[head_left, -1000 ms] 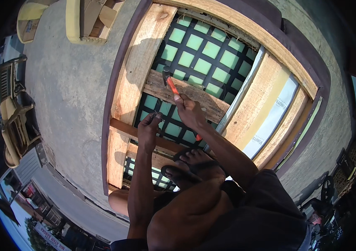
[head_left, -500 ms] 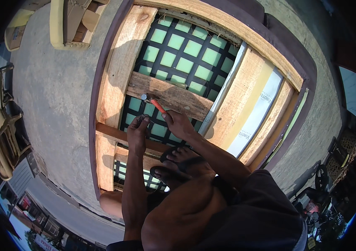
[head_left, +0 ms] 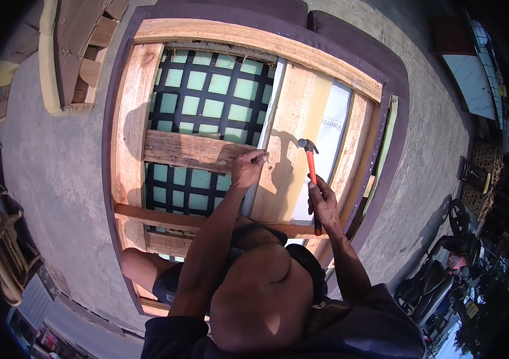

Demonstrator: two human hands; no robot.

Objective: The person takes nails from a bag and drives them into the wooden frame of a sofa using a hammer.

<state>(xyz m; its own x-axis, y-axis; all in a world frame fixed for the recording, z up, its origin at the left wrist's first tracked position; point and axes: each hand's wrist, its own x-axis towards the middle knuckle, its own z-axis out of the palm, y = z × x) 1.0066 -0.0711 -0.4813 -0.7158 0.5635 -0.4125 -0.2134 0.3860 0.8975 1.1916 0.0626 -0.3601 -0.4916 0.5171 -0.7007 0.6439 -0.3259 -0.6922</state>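
My right hand [head_left: 324,203] grips a claw hammer by its orange and black handle [head_left: 311,163]. The hammer stands roughly upright over the pale boards, head up and away from the wood. My left hand [head_left: 247,169] is pinched closed at the right end of a brown wooden crosspiece [head_left: 191,149], beside a light strip along a board's edge. Whatever sits between its fingertips is too small to make out. Both hands are over a wooden furniture frame [head_left: 206,29] edged in dark purple fabric. Black webbing [head_left: 205,87] crisscrosses over light green panels inside it.
My bent legs [head_left: 260,287] rest over the near part of the frame. On the concrete ground [head_left: 57,167] stand a yellow foam-edged piece [head_left: 51,72] at upper left and a carved wooden chair [head_left: 0,239] at left. A motorbike [head_left: 428,281] is at lower right.
Both hands have moved right across the frame. The left went from over the webbing to the crosspiece's right end. The hammer swung from tilted left to nearly upright, apart from the left hand.
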